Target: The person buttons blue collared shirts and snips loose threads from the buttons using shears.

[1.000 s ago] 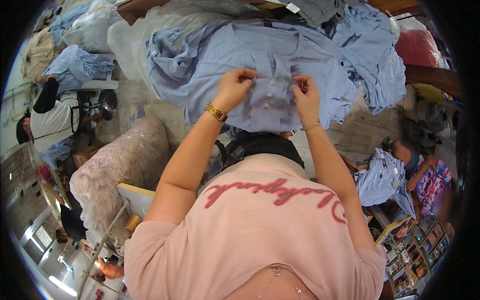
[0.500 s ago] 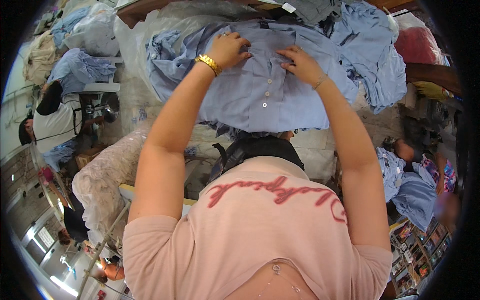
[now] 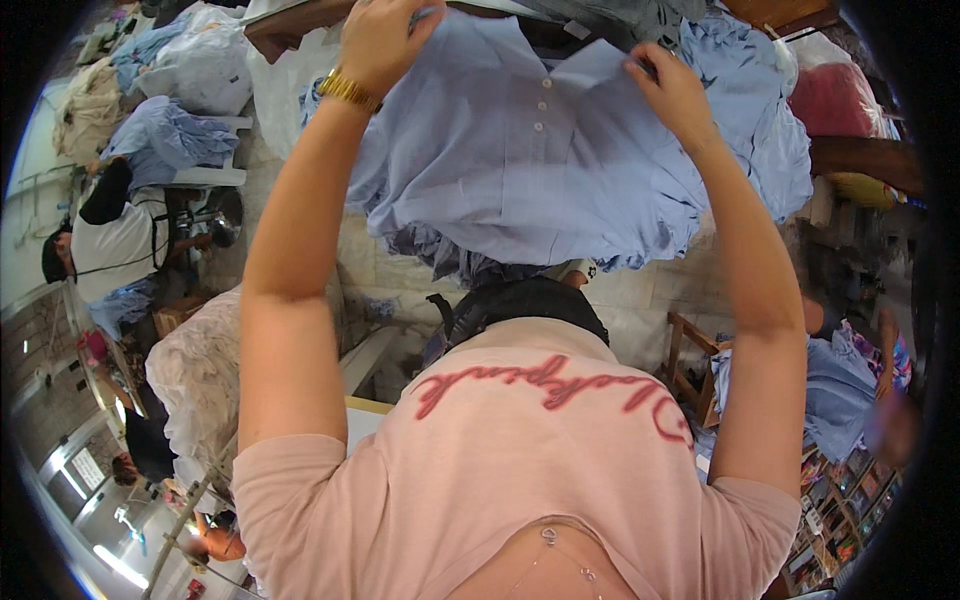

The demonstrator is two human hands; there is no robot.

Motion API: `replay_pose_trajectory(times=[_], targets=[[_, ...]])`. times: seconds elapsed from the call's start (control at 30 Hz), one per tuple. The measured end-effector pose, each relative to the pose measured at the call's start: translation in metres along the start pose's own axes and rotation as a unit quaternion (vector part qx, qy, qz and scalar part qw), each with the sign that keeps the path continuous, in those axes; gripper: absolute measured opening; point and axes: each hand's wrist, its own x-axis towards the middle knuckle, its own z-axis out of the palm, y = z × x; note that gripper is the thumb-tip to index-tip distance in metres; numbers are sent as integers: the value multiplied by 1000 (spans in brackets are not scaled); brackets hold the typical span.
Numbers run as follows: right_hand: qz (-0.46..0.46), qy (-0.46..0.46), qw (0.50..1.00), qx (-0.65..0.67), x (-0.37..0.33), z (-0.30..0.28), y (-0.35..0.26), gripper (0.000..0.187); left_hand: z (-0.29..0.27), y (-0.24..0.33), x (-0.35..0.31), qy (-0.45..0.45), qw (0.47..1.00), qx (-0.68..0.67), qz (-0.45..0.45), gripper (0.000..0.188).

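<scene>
A light blue button-front shirt (image 3: 480,150) is spread in front of me, its collar at the far side and its pale buttons running down the middle. My left hand (image 3: 388,45), with a gold bracelet on the wrist, is closed at the shirt's upper left, partly cut off by the picture's top edge. At the upper right, beside the collar point, my right hand (image 3: 678,98) pinches the shirt between thumb and fingers. The shirt's lower edge hangs in folds toward me, over darker bunched cloth.
More blue garments (image 3: 750,120) lie heaped to the right, near a red bundle in clear plastic (image 3: 835,90). Grey cloth (image 3: 640,25) sits at the far side. A plastic-covered pile (image 3: 195,390) stands at left. People work at both sides, one in a white top (image 3: 120,240) at left.
Both hands have moved farther away and apart, from lying on the shirt's middle to its upper sides. The shirt has shifted away from me, and its collar now stands spread open.
</scene>
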Motion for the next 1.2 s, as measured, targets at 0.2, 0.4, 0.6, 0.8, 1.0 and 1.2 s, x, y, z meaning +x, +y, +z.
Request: replay_pose_trajectory(times=[0.2, 0.4, 0.6, 0.8, 1.0, 1.2], targets=[[-152, -172, 973, 17, -126, -1, -18, 30, -30, 70, -127, -252, 958, -103, 93, 12], [-6, -121, 989, 81, -191, 48, -43, 28, -30, 121, -159, -247, 959, -110, -87, 9], [47, -70, 989, 117, -195, 60, -63, 21, 7, 137, -152, -140, 949, -236, -155, 15], [37, -65, 989, 131, -200, 55, -63, 22, -1, 127, -158, -183, 959, -172, -131, 25], [44, -48, 989, 131, -211, 59, -56, 25, -12, 122, -180, -178, 968, -95, -147, 28], [53, -89, 985, 140, -207, 57, -54, 28, -3, 131, -180, -47, 885, -241, -395, 24]])
